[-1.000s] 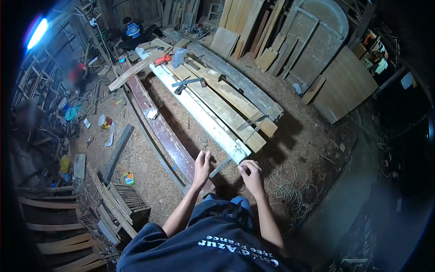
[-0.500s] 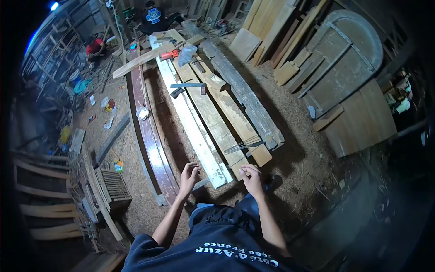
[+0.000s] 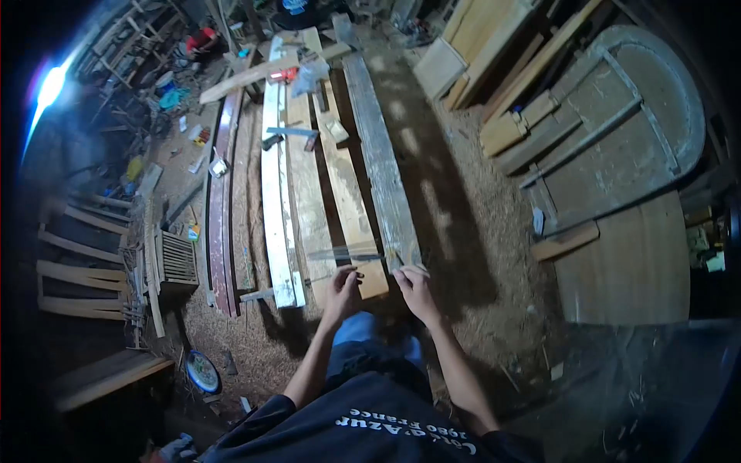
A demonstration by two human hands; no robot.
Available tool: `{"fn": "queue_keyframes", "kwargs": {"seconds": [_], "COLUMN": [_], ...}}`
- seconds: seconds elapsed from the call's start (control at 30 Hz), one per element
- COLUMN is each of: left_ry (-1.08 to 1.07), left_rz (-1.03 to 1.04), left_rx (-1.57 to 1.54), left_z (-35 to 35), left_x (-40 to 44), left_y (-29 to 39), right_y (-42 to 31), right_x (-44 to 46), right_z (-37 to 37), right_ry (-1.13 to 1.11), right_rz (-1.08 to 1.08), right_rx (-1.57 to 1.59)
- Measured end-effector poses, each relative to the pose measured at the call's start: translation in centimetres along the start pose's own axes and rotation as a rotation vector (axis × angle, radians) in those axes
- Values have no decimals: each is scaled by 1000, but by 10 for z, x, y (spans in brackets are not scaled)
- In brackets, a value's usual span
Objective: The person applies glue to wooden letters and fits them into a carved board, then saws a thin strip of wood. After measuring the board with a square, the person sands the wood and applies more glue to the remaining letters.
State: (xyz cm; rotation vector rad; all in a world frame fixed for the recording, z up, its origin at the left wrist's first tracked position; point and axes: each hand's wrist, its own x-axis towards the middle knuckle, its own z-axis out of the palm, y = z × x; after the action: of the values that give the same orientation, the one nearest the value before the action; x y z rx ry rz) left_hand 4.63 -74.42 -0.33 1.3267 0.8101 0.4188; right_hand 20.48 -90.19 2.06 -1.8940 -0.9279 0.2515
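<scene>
Boards (image 3: 311, 193), long, pale and darkly blotched, lie between a white beam (image 3: 274, 193) and grey plank (image 3: 386, 177); left hand (image 3: 342, 292) and right hand (image 3: 416, 292) curl near their ends, whether gripping anything, cannot tell

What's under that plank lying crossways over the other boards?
The maroon board and white board run under the crossways plank. It covers the bits right beneath, so I can't see those.

A left hand (image 3: 344, 287) and a right hand (image 3: 414, 287) with curled fingers, near the close ends of long planks (image 3: 309, 193), thin rods (image 3: 340, 253) lying across them, an L-shaped tool (image 3: 290, 132) farther along, a red tool (image 3: 284, 75) beside a plastic bag (image 3: 311, 76), an arched panel (image 3: 610, 166) to the right.
</scene>
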Motion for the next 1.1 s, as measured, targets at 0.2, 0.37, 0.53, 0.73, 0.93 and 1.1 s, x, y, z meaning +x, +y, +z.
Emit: {"fn": "queue_keyframes", "kwargs": {"seconds": [0.2,0.37,0.53,0.73,0.93,1.1], "left_ry": [104,89,49,56,98,95], "left_rz": [140,139,10,89,198,241], "left_rx": [-25,-71,-85,-196,-352,-221], "left_z": [75,152,249,369,467,481], "left_x": [30,63,105,224,340,397], "left_y": [0,17,29,12,100,138], "right_y": [18,51,109,168,198,247], "right_x": [44,62,102,215,336,422], "right_z": [-52,-115,-193,-262,-327,-340], "right_ry": [-12,-12,95,77,-80,-2], "right_rz": [28,-68,-86,-112,-166,-85], "right_rx": [150,27,16,-79,-93,15]}}
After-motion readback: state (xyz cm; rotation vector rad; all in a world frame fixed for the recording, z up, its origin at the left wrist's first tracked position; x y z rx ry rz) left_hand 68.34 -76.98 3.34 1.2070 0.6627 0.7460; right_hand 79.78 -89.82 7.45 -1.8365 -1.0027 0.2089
